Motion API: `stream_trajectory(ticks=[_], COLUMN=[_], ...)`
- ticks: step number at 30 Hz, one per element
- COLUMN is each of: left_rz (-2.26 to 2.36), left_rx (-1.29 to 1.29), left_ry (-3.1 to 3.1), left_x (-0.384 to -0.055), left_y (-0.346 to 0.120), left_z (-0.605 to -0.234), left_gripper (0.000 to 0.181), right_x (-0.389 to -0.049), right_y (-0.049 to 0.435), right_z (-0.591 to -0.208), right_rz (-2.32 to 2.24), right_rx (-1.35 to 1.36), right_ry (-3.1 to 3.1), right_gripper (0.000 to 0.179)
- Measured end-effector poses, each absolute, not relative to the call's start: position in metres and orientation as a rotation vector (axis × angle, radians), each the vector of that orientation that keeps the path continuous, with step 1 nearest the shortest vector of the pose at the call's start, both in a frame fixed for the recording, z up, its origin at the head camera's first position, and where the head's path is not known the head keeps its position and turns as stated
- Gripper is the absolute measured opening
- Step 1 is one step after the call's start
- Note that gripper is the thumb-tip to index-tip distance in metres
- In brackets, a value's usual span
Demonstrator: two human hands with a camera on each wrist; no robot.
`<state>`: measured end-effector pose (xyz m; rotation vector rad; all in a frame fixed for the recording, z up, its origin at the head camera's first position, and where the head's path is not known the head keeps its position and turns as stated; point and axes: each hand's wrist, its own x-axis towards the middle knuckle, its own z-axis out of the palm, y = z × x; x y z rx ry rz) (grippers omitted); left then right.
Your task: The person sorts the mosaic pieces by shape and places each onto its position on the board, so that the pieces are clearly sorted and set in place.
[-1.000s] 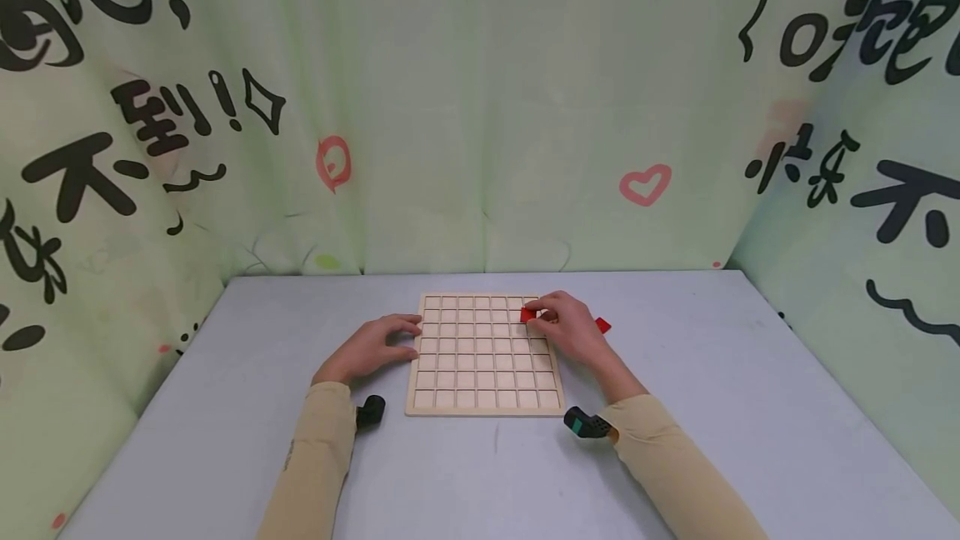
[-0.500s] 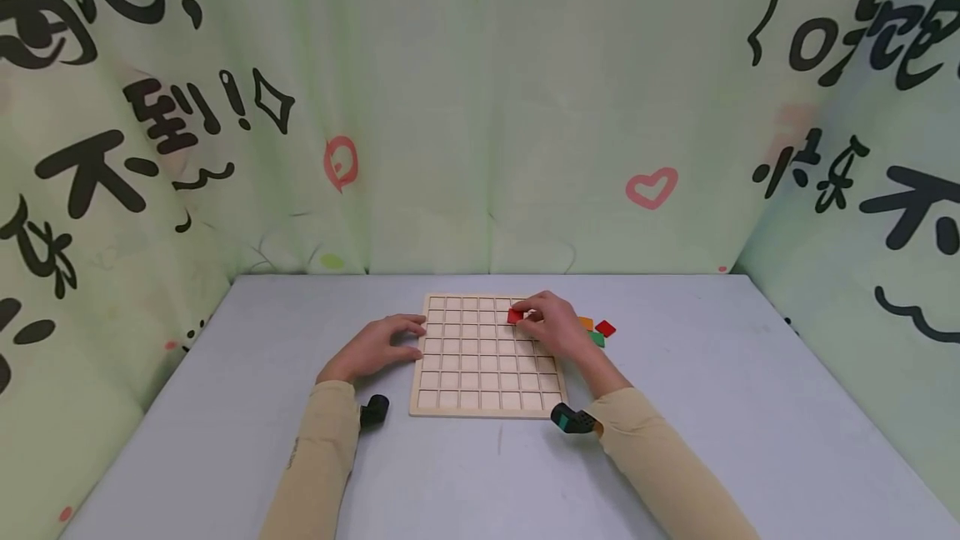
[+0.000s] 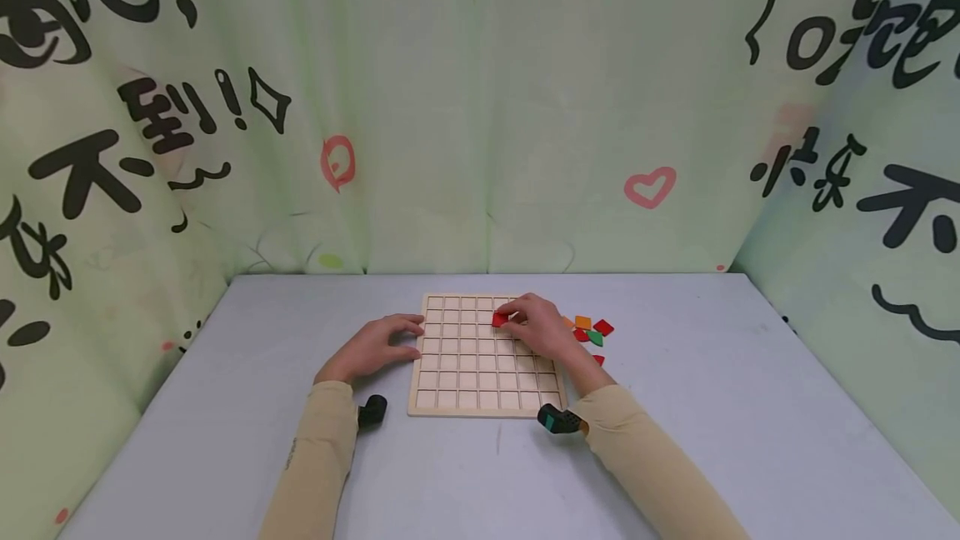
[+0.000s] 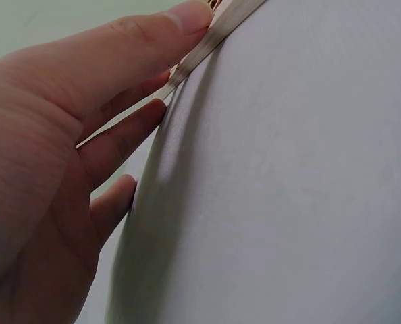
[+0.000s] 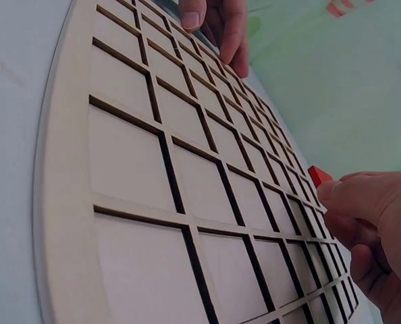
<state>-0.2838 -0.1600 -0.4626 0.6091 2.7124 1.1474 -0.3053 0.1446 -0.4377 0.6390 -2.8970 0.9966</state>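
A wooden grid board [image 3: 457, 377] with raised dividers between square cells lies on the table. My right hand [image 3: 542, 328] pinches a small red tile [image 3: 499, 320] between thumb and fingers, over the second row from the far edge. In the right wrist view the red tile [image 5: 318, 176] shows at the tips of the thumb and index finger, close over the dividers. At the board's left edge, my left hand [image 3: 375, 347] touches the frame with spread fingers. The left wrist view shows thumb and fingertips right at the board's side [image 4: 207, 46].
Just right of the board lie several loose tiles, among them an orange tile [image 3: 582, 322], a red tile [image 3: 603, 327] and a green tile [image 3: 595, 338], partly behind my right forearm. The white table [image 3: 675, 407] ends at a printed curtain [image 3: 420, 107].
My right hand has moved left across the far part of the board with the red tile. More loose tiles show on the right. The left hand stays at the board's edge.
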Motion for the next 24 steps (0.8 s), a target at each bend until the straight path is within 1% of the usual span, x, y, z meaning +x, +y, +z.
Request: stream_trajectory(ticks=[9, 24], left_rz=[1.15, 1.153], left_rx=[0.617, 0.567], left_ry=[2.709, 2.697], left_x=[-0.283, -0.281], left_y=[-0.16, -0.158], left_z=[-0.461, -0.459], left_gripper=[0.035, 0.036], right_x=[-0.306, -0.304], right_y=[0.133, 0.111], right_z=[-0.44, -0.446], right_rz=[1.009, 1.032], right_rx=[0.672, 0.632], right_ry=[-2.893, -2.895], right_gripper=[0.025, 0.022])
